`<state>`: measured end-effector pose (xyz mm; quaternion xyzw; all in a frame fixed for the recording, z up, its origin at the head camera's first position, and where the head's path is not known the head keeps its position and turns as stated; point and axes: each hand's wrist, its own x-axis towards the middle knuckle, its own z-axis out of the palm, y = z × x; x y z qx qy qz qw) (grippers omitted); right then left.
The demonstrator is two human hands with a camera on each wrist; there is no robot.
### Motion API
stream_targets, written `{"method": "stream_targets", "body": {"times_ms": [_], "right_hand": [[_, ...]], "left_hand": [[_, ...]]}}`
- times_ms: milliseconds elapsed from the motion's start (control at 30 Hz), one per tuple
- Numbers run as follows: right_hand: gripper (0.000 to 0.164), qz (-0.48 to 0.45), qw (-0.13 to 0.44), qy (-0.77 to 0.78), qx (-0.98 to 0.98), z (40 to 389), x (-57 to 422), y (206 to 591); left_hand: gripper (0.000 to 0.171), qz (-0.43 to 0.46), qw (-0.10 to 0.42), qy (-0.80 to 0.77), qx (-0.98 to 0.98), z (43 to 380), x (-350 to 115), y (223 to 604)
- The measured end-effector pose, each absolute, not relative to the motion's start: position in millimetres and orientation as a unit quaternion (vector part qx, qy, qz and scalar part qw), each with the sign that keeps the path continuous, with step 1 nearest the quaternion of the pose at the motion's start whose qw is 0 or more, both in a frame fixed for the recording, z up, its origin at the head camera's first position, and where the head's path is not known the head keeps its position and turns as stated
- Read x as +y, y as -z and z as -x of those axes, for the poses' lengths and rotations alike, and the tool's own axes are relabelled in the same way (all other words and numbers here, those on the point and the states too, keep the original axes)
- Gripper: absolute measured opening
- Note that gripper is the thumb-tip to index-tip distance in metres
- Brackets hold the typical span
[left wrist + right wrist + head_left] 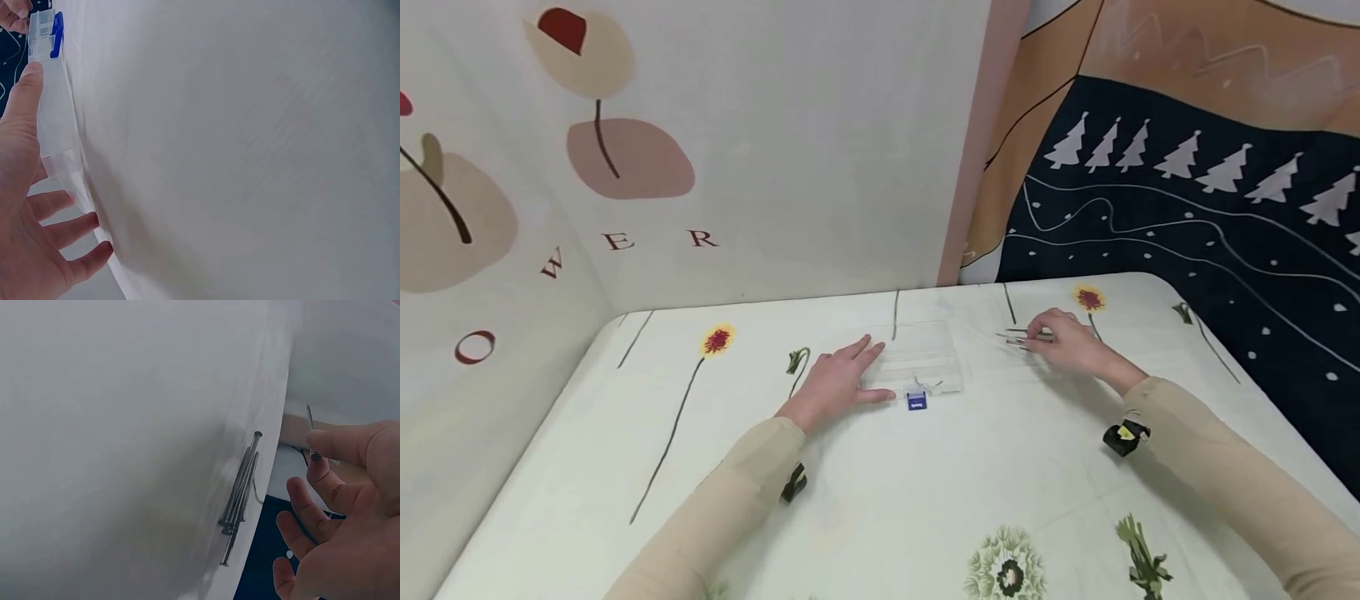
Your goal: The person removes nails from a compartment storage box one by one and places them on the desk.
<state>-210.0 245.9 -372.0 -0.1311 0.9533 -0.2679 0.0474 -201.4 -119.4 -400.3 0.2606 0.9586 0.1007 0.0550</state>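
Observation:
A clear plastic compartment box point(953, 358) with a blue latch point(916, 401) lies on the table. My left hand point(835, 383) rests at its left end with fingers spread; in the left wrist view, the thumb point(26, 94) lies straight along the box's near edge. Some thin dark pieces point(928, 386) show in the box behind the latch. To the right of the box, my right hand point(1067, 343) pinches one metal nail point(310, 422) between thumb and index finger, the other fingers loosely bent. Several more nails point(240, 487) lie in a loose bunch on the cloth below that hand.
A white cloth point(880, 492) with printed flowers covers the table. Patterned fabric hangs behind it, pale point(790, 167) on the left and dark blue with white trees point(1150, 208) on the right. Black wrist cameras point(1125, 437) sit under both sleeves.

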Motion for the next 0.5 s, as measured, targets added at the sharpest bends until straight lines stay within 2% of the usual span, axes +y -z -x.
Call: {"method": "stream_targets", "body": {"times_ms": [500], "right_hand": [[0.009, 0.131, 0.053, 0.257, 0.956, 213, 260, 385]], "left_hand": [[0.087, -0.261, 0.053, -0.096, 0.959, 201, -119, 401]]}}
